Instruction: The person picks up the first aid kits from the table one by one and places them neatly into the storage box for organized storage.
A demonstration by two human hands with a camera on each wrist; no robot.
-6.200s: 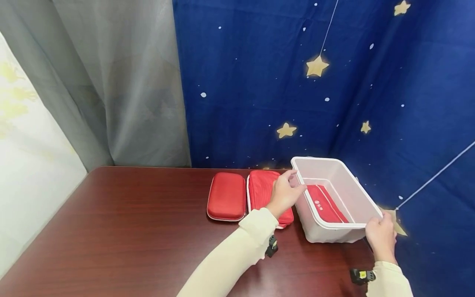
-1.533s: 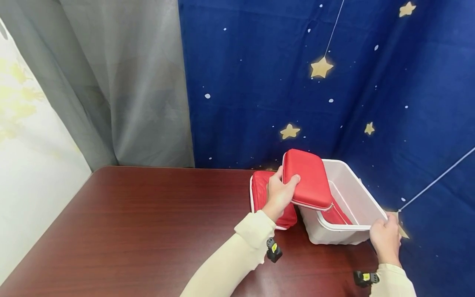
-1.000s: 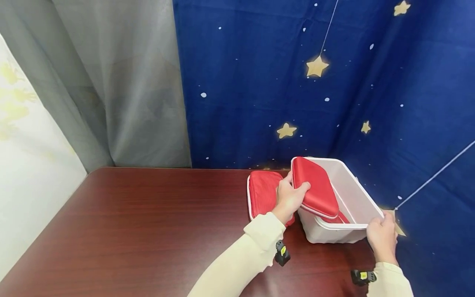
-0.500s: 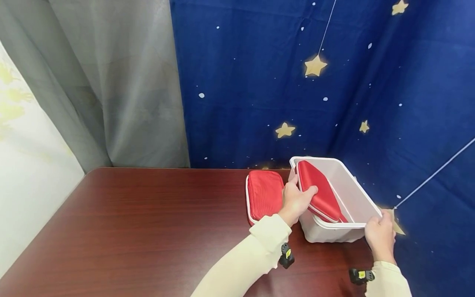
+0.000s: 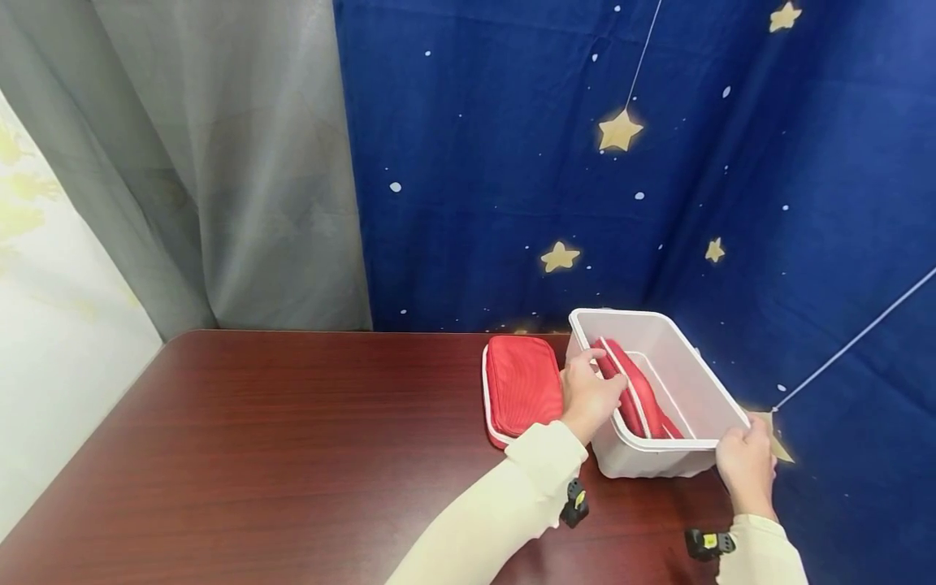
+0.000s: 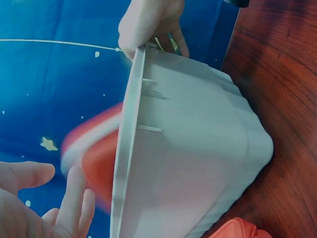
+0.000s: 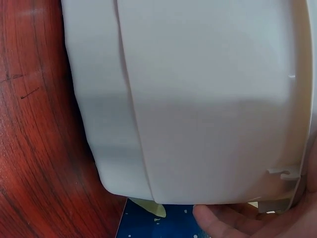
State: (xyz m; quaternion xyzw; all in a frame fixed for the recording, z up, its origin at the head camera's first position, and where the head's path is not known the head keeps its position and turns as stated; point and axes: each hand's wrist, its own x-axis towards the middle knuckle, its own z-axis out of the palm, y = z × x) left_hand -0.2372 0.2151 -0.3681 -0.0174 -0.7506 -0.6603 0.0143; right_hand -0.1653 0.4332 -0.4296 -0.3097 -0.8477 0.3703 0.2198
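A white plastic bin (image 5: 654, 463) stands on the table, and my right hand (image 5: 747, 465) grips its near right corner by the rim. Inside it, a red zippered case (image 5: 640, 390) with a white zip band stands tilted on edge. It leans near the left wall, over another flat red pouch (image 5: 670, 428) that is mostly hidden. My left hand (image 5: 591, 396) is at the bin's left rim, thumb and fingers spread apart beside the case. In the left wrist view the case (image 6: 101, 153) is blurred and the fingers stand clear of it.
Left of the bin, a red fabric case (image 5: 522, 386) with white piping lies on the brown wooden table (image 5: 307, 455). A blue star-patterned curtain (image 5: 483, 162) and a grey curtain (image 5: 270, 195) hang behind the table.
Earlier the left hand lifted the red hard case from the table's middle and carried it right, over the bin. It has tilted down into the bin and been let go; the right hand has stayed.
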